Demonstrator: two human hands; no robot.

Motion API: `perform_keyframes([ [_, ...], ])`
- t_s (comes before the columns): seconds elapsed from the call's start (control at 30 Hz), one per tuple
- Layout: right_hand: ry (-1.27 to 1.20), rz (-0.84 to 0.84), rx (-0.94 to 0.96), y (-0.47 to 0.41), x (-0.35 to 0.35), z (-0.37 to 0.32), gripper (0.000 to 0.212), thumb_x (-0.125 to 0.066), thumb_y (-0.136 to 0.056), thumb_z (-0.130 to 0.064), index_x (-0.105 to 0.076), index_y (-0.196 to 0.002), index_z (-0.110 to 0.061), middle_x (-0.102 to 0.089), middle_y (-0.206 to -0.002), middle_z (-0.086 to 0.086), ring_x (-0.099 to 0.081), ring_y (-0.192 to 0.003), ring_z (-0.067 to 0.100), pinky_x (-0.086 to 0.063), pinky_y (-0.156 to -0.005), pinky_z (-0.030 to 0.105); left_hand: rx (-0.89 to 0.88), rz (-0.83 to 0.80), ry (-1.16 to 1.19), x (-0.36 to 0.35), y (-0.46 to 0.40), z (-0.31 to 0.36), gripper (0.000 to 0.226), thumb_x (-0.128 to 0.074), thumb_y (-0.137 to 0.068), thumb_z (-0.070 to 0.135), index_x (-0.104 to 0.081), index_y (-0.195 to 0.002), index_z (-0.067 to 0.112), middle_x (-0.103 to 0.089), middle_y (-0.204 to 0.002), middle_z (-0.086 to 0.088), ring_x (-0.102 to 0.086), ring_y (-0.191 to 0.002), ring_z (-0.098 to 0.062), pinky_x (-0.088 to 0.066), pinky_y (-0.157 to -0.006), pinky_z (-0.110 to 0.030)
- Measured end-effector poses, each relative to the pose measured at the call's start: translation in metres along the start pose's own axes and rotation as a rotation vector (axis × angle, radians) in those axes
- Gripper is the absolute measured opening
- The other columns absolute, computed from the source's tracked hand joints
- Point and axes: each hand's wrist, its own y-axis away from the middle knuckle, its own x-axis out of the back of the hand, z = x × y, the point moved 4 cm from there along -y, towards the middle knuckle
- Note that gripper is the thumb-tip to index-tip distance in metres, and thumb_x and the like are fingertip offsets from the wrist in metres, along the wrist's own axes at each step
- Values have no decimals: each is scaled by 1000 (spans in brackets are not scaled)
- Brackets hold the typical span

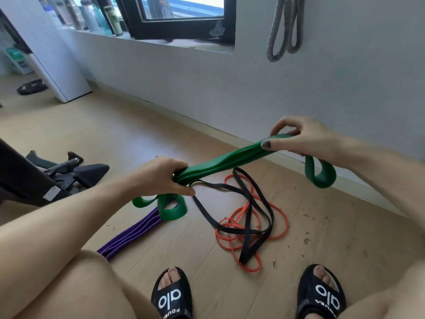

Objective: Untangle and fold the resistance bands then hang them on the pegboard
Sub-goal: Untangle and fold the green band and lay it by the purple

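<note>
A wide green resistance band (225, 161) is stretched in several layers between my hands above the floor. My left hand (161, 176) grips one end, with green loops hanging below it. My right hand (305, 139) pinches the other end, and a green loop droops past it near the wall. On the floor lie a folded purple band (131, 233), and a black band (248, 217) tangled with a thin orange band (230, 240). A grey band (285, 28) hangs on the wall at upper right.
My feet in black slides (171, 295) stand at the bottom edge. A black exercise machine base (69, 173) sits at left. A white cabinet (53, 54) and a window sill with bottles (99, 19) are at the back left.
</note>
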Motion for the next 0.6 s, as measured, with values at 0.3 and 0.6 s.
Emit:
perform_keyframes([
  [0.3,589,-352,208,-22,-99,-7,22,-79,-81,-41,-63,-94,-33,-63,-75,-10,-59,-67,7,-46,-58,28,193,-132,135,1,68,-69,39,-84,-76,52,-55,-79,26,-56,-62,13,-49,-54,-6,-39,-52,-19],
  [0.6,626,-750,274,-95,-284,-20,12,-65,-96,-33,-60,-85,-33,-64,-81,-8,-61,-76,12,-41,-61,23,573,-358,298,-116,213,-184,37,-65,-71,48,-62,-107,45,-70,-95,13,-64,-82,-3,-54,-78,-28],
])
